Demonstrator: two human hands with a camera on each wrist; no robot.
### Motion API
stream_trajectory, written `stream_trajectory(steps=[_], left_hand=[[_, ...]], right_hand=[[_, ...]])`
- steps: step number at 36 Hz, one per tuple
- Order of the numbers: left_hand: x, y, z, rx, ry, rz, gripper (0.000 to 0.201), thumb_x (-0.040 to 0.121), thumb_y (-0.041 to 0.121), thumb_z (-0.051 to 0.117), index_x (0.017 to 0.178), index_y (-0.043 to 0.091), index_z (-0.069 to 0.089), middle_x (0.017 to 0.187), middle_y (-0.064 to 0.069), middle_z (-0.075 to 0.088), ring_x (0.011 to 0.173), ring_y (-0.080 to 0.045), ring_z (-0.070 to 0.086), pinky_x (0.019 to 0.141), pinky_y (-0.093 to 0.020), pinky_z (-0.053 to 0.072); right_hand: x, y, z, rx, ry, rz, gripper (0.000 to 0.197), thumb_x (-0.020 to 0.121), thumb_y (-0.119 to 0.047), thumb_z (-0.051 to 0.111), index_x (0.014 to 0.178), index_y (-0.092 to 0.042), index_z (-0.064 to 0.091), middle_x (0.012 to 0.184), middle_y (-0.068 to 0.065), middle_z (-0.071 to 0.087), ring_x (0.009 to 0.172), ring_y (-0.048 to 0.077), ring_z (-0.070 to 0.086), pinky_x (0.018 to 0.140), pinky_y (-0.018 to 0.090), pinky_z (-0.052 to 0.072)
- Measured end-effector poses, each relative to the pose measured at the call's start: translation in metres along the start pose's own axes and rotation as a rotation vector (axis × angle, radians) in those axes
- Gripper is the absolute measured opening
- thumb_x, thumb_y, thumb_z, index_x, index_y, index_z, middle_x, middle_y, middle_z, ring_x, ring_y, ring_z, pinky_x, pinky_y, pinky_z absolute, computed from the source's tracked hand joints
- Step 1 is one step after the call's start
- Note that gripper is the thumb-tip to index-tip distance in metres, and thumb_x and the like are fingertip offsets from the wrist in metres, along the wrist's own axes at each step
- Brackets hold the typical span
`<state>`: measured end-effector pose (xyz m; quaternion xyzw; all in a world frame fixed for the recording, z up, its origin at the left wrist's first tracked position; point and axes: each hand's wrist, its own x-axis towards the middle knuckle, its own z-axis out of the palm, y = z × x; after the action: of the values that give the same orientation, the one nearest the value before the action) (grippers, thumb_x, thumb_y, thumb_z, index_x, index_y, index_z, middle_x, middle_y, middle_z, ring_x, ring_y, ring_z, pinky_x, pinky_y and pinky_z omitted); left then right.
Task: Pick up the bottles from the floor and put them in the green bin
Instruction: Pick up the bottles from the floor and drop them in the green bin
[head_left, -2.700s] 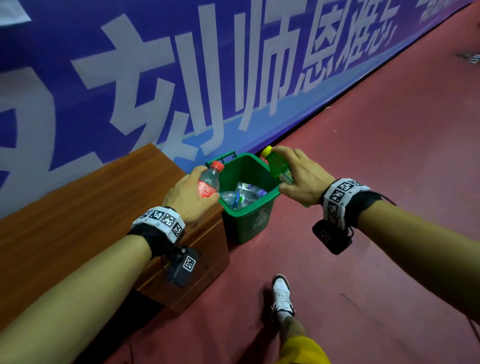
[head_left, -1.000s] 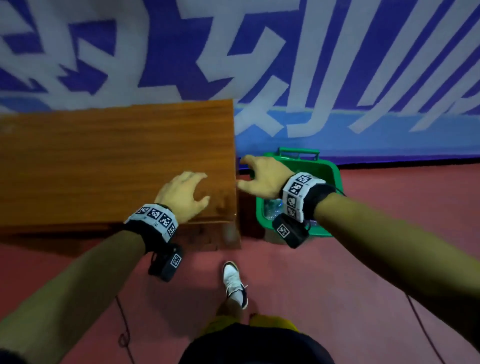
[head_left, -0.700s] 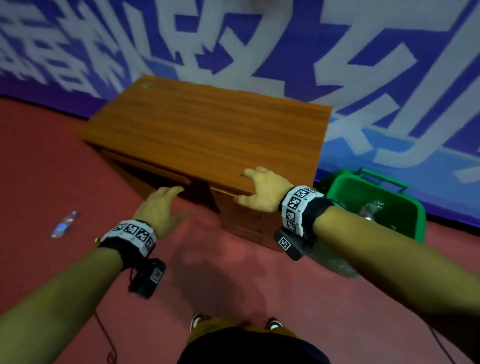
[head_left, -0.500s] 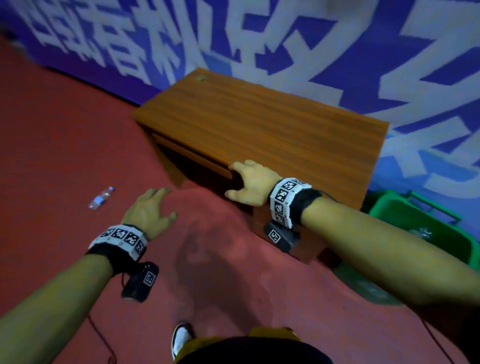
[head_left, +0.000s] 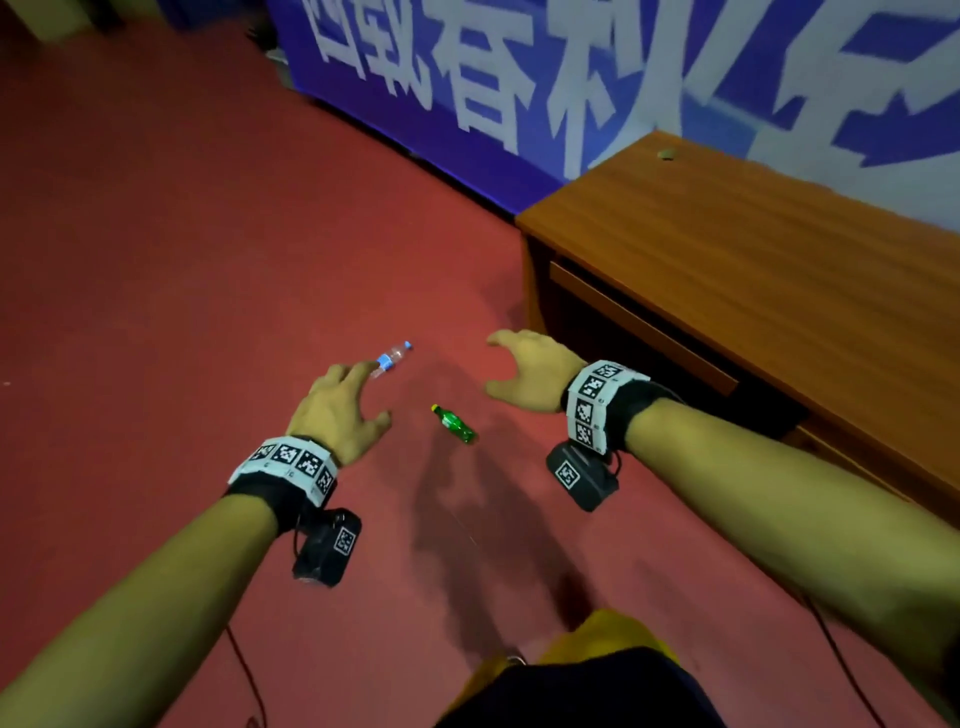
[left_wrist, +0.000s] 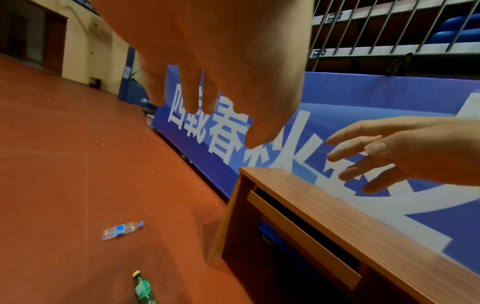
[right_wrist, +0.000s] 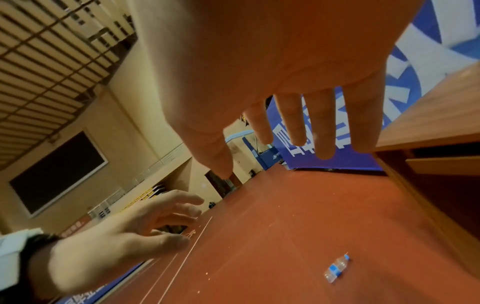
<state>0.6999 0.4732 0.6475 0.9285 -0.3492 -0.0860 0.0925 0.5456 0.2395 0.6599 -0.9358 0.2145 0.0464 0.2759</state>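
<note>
Both hands, left hand (head_left: 340, 410) and right hand (head_left: 530, 371), hang spread and empty above the red floor (head_left: 156, 234), ready to scoop. Beside the wooden desk (head_left: 753, 270) lie a clear water bottle (head_left: 393, 356) and, nearer, a green bottle (head_left: 453, 424); the green bin is out of view.

This is a big sports hall. The red floor (head_left: 208, 218) is wide and smooth, with thin lines painted on it. A long blue banner (head_left: 467, 78) with big white letters runs along the side. Above it sit metal railings (left_wrist: 376, 30) and blue seats (left_wrist: 457, 30). A wooden desk (head_left: 753, 260) stands by the banner.
</note>
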Motion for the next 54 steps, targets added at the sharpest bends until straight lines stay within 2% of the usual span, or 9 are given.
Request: stream_trajectory(steps=[6,10,27,35,38,43,46,50,54], left_hand=[[0.049,-0.045,0.014,-0.054,-0.07,-0.039,0.074,0.085,0.039,0.068,0.15,0.027,0.034,0.139,-0.009,0.044,0.126,-0.032,0.047,0.1,-0.044,0.045],[0.103,-0.064,0.016,-0.081,-0.09,0.005,0.075,0.085,0.038,0.069,0.15,0.026,0.034,0.14,-0.01,0.045,0.128,-0.032,0.046,0.103,-0.043,0.043],[0.434,-0.121,-0.029,-0.107,-0.131,0.07,0.07,0.086,0.038,0.068,0.147,0.024,0.038,0.139,-0.013,0.048,0.121,-0.035,0.053,0.101,-0.042,0.042],[0.567,-0.142,-0.016,-0.133,-0.255,0.178,0.072,0.084,0.034,0.069,0.148,0.02,0.039,0.137,-0.017,0.048,0.119,-0.038,0.053,0.101,-0.042,0.043],[0.617,-0.149,-0.006,-0.151,-0.331,0.252,0.076,0.082,0.041,0.064,0.15,0.019,0.036,0.145,-0.018,0.043,0.132,-0.038,0.044,0.106,-0.046,0.039],[0.703,-0.17,0.01,-0.144,-0.391,0.405,0.073,0.085,0.037,0.07,0.149,0.028,0.036,0.151,-0.008,0.042,0.139,-0.03,0.038,0.111,-0.039,0.033],[0.755,-0.189,0.018,-0.09,-0.435,0.526,0.07,0.087,0.035,0.07,0.149,0.027,0.038,0.147,-0.013,0.045,0.135,-0.033,0.042,0.108,-0.039,0.036],[0.815,-0.236,0.032,0.03,-0.522,0.561,0.072,0.086,0.034,0.072,0.149,0.027,0.038,0.145,-0.019,0.045,0.134,-0.037,0.043,0.108,-0.041,0.038],[0.859,-0.271,0.052,0.123,-0.642,0.551,0.074,0.085,0.039,0.071,0.149,0.03,0.035,0.146,-0.02,0.043,0.131,-0.041,0.044,0.108,-0.048,0.041]], right_hand=[[0.075,-0.011,0.011,0.018,-0.049,0.092,0.067,0.084,-0.047,0.066,0.144,-0.028,0.042,0.142,0.008,0.05,0.129,0.025,0.049,0.101,0.031,0.04],[0.135,-0.016,0.016,0.03,-0.089,0.099,0.067,0.085,-0.044,0.067,0.144,-0.025,0.042,0.141,0.008,0.053,0.13,0.025,0.05,0.105,0.033,0.041],[0.443,-0.052,-0.016,0.157,-0.098,0.098,0.062,0.086,-0.043,0.066,0.142,-0.027,0.046,0.131,0.004,0.061,0.121,0.026,0.056,0.1,0.033,0.045],[0.536,-0.02,-0.03,0.185,-0.068,0.309,0.063,0.083,-0.049,0.066,0.139,-0.026,0.048,0.131,0.004,0.061,0.121,0.026,0.056,0.103,0.034,0.044],[0.571,-0.02,-0.02,0.227,-0.044,0.396,0.062,0.081,-0.05,0.065,0.137,-0.028,0.05,0.129,0.004,0.062,0.118,0.025,0.058,0.102,0.035,0.046],[0.638,-0.039,0.002,0.259,-0.019,0.509,0.063,0.082,-0.049,0.064,0.139,-0.028,0.048,0.124,0.004,0.065,0.113,0.025,0.061,0.097,0.033,0.049],[0.668,-0.046,0.018,0.307,0.06,0.646,0.062,0.081,-0.05,0.063,0.137,-0.03,0.047,0.122,0.003,0.065,0.11,0.025,0.062,0.096,0.037,0.05],[0.688,-0.059,0.049,0.381,0.121,0.835,0.06,0.082,-0.048,0.061,0.137,-0.029,0.047,0.123,0.005,0.065,0.107,0.025,0.063,0.095,0.037,0.051],[0.691,-0.071,0.097,0.465,0.111,0.995,0.059,0.085,-0.048,0.061,0.138,-0.028,0.046,0.131,0.007,0.061,0.117,0.027,0.059,0.102,0.038,0.047]])
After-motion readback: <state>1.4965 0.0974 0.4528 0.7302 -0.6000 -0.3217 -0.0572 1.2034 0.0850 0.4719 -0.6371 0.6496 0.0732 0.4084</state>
